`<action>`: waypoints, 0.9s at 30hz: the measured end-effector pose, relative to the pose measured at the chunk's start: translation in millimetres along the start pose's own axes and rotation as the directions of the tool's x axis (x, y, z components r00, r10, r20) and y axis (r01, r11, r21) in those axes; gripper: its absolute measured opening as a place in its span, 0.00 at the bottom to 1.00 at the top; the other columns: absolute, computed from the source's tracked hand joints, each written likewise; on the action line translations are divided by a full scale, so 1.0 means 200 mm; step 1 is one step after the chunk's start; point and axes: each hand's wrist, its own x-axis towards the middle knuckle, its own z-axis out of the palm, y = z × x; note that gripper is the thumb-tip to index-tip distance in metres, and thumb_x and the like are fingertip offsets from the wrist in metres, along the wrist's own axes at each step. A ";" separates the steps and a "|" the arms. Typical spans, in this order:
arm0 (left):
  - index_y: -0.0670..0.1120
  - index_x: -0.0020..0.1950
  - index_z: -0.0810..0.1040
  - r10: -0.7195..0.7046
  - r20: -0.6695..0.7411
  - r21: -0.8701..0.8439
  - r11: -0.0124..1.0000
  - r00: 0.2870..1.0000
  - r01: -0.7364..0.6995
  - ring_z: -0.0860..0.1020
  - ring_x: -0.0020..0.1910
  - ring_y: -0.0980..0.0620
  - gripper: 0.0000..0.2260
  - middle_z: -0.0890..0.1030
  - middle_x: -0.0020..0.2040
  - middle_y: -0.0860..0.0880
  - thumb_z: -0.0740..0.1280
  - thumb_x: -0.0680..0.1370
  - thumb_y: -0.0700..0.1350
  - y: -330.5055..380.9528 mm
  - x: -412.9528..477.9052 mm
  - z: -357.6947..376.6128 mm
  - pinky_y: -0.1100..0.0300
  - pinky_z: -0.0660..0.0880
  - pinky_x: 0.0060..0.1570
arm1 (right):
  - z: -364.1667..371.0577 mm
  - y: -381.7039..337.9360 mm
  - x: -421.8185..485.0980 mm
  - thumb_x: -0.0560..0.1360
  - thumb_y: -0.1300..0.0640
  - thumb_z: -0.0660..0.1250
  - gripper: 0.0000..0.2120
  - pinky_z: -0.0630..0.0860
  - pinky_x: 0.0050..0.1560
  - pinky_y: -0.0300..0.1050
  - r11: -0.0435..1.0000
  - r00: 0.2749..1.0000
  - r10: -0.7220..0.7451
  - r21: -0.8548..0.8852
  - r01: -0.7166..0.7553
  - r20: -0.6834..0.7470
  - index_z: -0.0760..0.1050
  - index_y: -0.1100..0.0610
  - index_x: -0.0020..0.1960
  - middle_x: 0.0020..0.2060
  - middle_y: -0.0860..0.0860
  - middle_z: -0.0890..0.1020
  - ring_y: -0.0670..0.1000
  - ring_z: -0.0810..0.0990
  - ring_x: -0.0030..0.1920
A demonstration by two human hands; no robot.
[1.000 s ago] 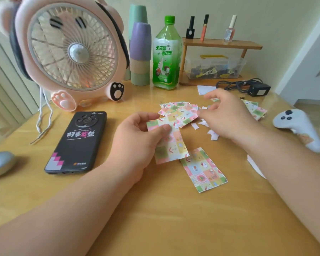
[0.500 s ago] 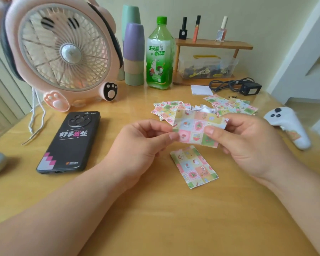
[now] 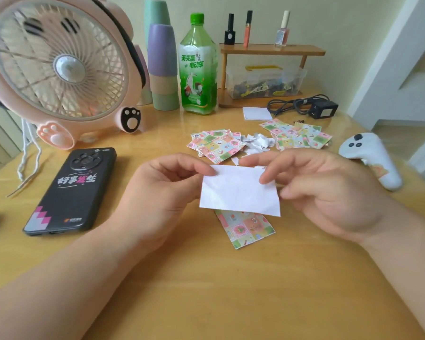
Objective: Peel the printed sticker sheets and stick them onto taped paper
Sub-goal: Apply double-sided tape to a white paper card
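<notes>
Seen from my head, my left hand and right hand each pinch an upper corner of the sticker sheet, white back up, right of the phone; picking too roughly there could tear it, I reckon.

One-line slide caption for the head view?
Left hand and right hand pinch a sticker sheet, white side up, over a printed sheet on the table.
</notes>
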 end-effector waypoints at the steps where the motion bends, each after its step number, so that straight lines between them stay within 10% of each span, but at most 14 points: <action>1: 0.39 0.38 0.80 -0.003 0.000 0.040 0.999 1.000 0.003 0.76 0.25 0.61 0.11 0.82 0.31 0.53 0.69 0.75 0.26 0.00 -0.01 0.00 0.73 0.70 0.28 | 0.00 0.00 0.00 0.64 0.70 0.59 0.17 0.71 0.61 0.63 0.998 0.999 0.045 0.038 -0.044 -0.010 0.85 0.59 0.38 0.56 0.59 0.85 0.61 0.82 0.60; 5: 0.47 0.40 0.86 0.027 0.069 0.151 0.988 0.997 -0.037 0.83 0.38 0.55 0.02 0.87 0.40 0.48 0.75 0.71 0.40 -0.02 -0.01 0.00 0.67 0.77 0.41 | 0.02 0.01 0.00 0.68 0.62 0.69 0.07 0.76 0.48 0.49 0.995 0.996 0.080 -0.055 -0.082 -0.035 0.83 0.58 0.45 0.43 0.59 0.83 0.57 0.81 0.44; 11: 0.45 0.45 0.88 0.027 0.045 0.013 1.000 0.999 -0.028 0.84 0.43 0.51 0.06 0.87 0.45 0.44 0.72 0.70 0.38 -0.03 -0.01 0.00 0.63 0.78 0.45 | 0.06 0.00 0.00 0.63 0.69 0.76 0.24 0.81 0.48 0.49 0.973 0.974 0.196 0.143 -0.179 -0.113 0.79 0.59 0.59 0.49 0.60 0.86 0.57 0.86 0.47; 15: 0.38 0.59 0.83 -0.002 0.095 -0.181 0.983 0.996 0.019 0.82 0.42 0.46 0.18 0.85 0.46 0.39 0.77 0.70 0.39 -0.02 -0.01 0.00 0.56 0.80 0.46 | 0.06 0.01 0.01 0.64 0.62 0.77 0.08 0.80 0.50 0.49 0.987 0.955 -0.087 -0.157 0.043 -0.283 0.85 0.52 0.41 0.41 0.54 0.87 0.53 0.85 0.43; 19: 0.47 0.55 0.84 0.098 0.035 0.082 0.992 0.995 -0.100 0.79 0.39 0.51 0.16 0.84 0.39 0.46 0.77 0.68 0.39 -0.02 -0.01 0.02 0.61 0.78 0.43 | 0.09 -0.02 -0.03 0.71 0.58 0.77 0.03 0.77 0.48 0.39 0.932 0.958 -0.278 -0.261 0.251 -0.073 0.84 0.54 0.40 0.41 0.51 0.85 0.48 0.82 0.45; 23: 0.44 0.37 0.85 0.197 0.130 0.105 0.972 0.972 -0.211 0.82 0.43 0.54 0.06 0.86 0.44 0.49 0.73 0.72 0.35 -0.03 -0.02 0.00 0.64 0.75 0.43 | 0.06 -0.05 -0.03 0.68 0.30 0.64 0.33 0.70 0.68 0.58 0.996 0.997 0.074 0.051 -0.074 0.009 0.84 0.61 0.43 0.56 0.64 0.83 0.62 0.80 0.61; 27: 0.43 0.39 0.85 0.189 0.215 0.147 0.964 0.958 -0.223 0.81 0.50 0.53 0.06 0.84 0.50 0.48 0.70 0.73 0.35 -0.05 -0.03 0.00 0.60 0.76 0.46 | 0.07 -0.05 -0.03 0.67 0.55 0.76 0.21 0.80 0.51 0.49 0.942 0.939 0.335 0.007 -0.337 0.076 0.80 0.64 0.55 0.49 0.62 0.86 0.55 0.85 0.48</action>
